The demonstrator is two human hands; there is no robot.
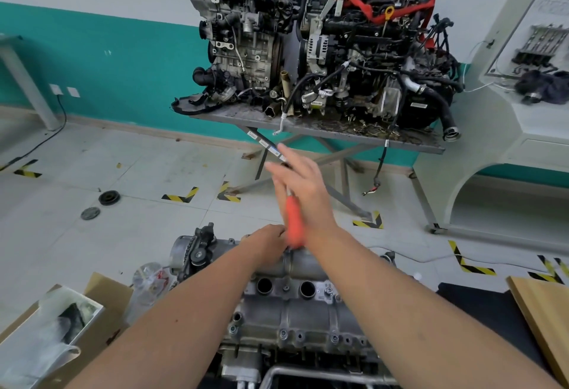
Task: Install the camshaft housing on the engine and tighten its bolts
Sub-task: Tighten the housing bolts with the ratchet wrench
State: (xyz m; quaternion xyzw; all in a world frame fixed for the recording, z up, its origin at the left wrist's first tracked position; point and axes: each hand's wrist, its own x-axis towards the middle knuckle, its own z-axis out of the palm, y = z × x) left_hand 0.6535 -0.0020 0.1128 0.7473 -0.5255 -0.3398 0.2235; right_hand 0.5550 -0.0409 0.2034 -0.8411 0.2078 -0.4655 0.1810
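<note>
The camshaft housing (292,305) sits on top of the engine (277,354), directly beneath both forearms, its two round bores showing just below the hands. The left hand (271,245) rests curled at the housing's far edge; what its fingers hold is hidden. Right beside it, the right hand (303,187) is raised with fingers straight, its palm against the orange-handled tool (294,224) that stands upright on the housing; the hand and tool are blurred. Left of the left forearm lie a cardboard box (95,293) and plastic bags (46,336). Beyond the hands, two engines (323,37) sit on a metal table (323,131).
</note>
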